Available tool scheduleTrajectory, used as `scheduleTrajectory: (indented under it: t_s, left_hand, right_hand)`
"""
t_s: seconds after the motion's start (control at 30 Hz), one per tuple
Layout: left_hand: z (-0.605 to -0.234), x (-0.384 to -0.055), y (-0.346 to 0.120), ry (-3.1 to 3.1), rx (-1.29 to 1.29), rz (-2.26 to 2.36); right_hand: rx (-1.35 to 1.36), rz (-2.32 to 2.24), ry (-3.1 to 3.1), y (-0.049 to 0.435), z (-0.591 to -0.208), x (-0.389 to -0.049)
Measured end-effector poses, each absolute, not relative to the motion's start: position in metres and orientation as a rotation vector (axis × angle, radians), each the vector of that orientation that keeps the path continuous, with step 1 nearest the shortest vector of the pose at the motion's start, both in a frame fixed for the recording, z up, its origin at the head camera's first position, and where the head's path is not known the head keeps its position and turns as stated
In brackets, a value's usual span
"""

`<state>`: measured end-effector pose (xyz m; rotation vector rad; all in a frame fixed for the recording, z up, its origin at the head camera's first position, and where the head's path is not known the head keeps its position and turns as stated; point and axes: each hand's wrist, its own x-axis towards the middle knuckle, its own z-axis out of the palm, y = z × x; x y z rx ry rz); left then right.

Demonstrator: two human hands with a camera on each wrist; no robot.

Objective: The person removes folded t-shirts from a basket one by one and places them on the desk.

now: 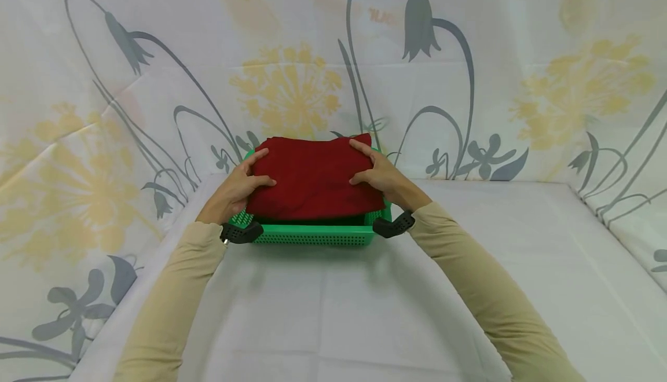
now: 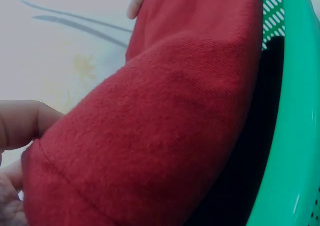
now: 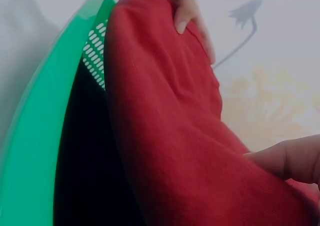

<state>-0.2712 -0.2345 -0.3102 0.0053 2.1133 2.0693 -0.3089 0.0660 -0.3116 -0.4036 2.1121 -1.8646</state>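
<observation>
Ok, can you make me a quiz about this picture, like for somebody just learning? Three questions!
1. True or false: the basket is yellow.
2. The cloth held by the left hand and the right hand is: A) blue B) red C) white
3. Fill in: the basket's walls are full of small ____.

Key: 1. False, it is green. 2. B. 3. holes.

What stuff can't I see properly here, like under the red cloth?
Head view: the inside of the green basket, mostly hidden by the red cloth.
Both wrist views: the dark patch inside, too dark to name.
Left wrist view: the left hand, cut off by the left edge.
Right wrist view: the right hand, cut off by the right edge.
</observation>
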Motion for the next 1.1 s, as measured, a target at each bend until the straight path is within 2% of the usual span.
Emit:
scheduleTrajectory:
  t_s: [1.1]
  left_hand:
    - [-0.294, -0.268, -0.193, 2.038, 0.074, 2.203]
  right_hand:
    - [-0.372, -1.915, 2.223, 0.111, -0.294, -0.297]
